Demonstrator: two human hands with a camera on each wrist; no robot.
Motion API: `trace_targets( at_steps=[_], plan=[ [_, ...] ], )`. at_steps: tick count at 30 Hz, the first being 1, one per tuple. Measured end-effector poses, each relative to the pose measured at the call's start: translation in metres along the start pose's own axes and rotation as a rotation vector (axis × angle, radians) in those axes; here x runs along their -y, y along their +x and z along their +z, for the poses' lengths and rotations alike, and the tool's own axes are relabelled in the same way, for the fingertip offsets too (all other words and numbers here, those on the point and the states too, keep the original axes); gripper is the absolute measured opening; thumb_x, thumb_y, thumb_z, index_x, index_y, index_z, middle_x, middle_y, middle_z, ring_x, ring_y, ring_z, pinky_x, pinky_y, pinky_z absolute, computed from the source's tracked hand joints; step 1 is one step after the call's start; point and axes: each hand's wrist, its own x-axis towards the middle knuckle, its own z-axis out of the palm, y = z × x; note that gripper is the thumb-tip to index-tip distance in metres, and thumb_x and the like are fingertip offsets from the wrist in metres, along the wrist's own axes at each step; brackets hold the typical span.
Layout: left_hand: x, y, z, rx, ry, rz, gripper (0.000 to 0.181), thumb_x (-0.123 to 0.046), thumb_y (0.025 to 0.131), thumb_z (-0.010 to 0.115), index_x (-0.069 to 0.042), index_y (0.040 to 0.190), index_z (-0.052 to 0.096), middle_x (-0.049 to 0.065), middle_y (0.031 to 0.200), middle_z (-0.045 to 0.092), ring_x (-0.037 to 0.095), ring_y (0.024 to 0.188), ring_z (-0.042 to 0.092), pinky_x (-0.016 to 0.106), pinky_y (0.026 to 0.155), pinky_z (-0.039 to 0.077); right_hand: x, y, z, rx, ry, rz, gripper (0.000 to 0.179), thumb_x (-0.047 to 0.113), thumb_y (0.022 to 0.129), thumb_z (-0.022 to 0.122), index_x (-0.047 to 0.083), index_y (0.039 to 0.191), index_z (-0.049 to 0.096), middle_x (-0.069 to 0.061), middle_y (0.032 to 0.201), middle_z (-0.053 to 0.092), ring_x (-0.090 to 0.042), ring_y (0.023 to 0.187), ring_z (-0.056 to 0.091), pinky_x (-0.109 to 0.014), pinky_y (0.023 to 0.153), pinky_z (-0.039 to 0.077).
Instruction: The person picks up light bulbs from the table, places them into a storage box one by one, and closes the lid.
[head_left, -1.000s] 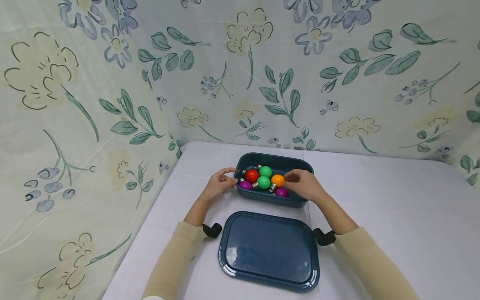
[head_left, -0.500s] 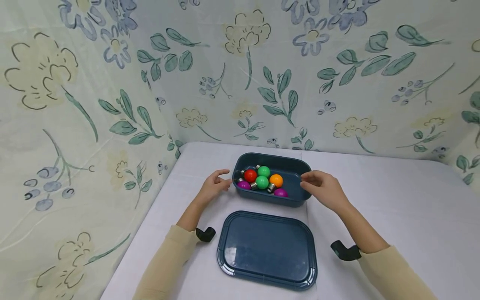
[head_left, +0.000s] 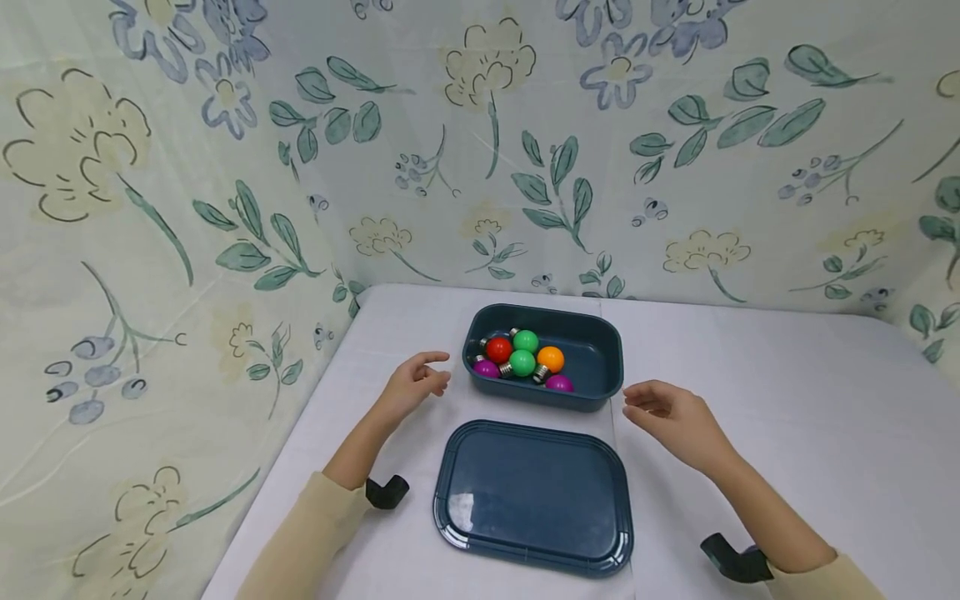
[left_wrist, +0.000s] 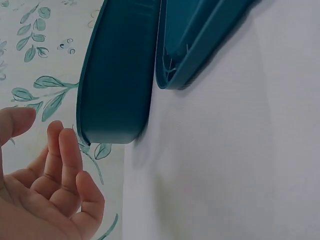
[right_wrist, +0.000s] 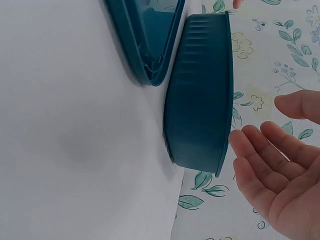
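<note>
A dark blue-green plastic box [head_left: 592, 400] stands on the white table with several coloured light bulbs inside. Among them are a red bulb [head_left: 498, 350], an orange bulb [head_left: 551, 359], two green ones, the nearer green bulb [head_left: 522, 362] at the middle, and purple bulbs at the front. My left hand [head_left: 411, 387] hovers left of the box, fingers loosely bent and holding nothing. Off the box's right end is my right hand [head_left: 682, 421], also holding nothing, its fingers relaxed. Both wrist views show bare palms, the left hand [left_wrist: 55, 185] and right hand [right_wrist: 280, 175], beside the box wall.
In front of the box lies a matching flat lid [head_left: 532, 496] with a raised rim. The white tablecloth [head_left: 787, 400] stretches to the right. Floral fabric [head_left: 420, 150] hangs behind the table and along its left side.
The right hand has left the orange bulb and drawn back right and toward the body. The left hand has come away from the box's left rim. The bulbs stay in the box.
</note>
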Motion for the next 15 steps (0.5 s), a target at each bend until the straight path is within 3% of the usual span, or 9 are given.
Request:
trace_targets(
  at_steps=[8, 15],
  plan=[
    [-0.005, -0.022, -0.003, 0.037, 0.0, 0.02, 0.043, -0.017, 0.096, 0.061, -0.002, 0.136, 0.052, 0.021, 0.095, 0.065, 0.022, 0.085, 0.063, 0.044, 0.092, 0.044, -0.008, -0.023, 0.006, 0.01, -0.022, 0.008, 0.029, 0.021, 0.093, 0.067, 0.001, 0.115, 0.065, -0.005, 0.102, 0.069, -0.028, 0.097, 0.065, -0.045, 0.083, 0.052],
    [0.0, -0.042, -0.004, 0.055, 0.031, -0.003, 0.038, -0.018, 0.096, 0.062, -0.003, 0.131, 0.057, 0.014, 0.091, 0.065, 0.022, 0.085, 0.062, 0.041, 0.089, 0.044, -0.014, -0.036, 0.011, 0.063, -0.03, 0.071, 0.028, 0.018, 0.092, 0.069, 0.001, 0.114, 0.065, -0.003, 0.101, 0.069, -0.023, 0.094, 0.064, -0.04, 0.081, 0.053]
  ],
)
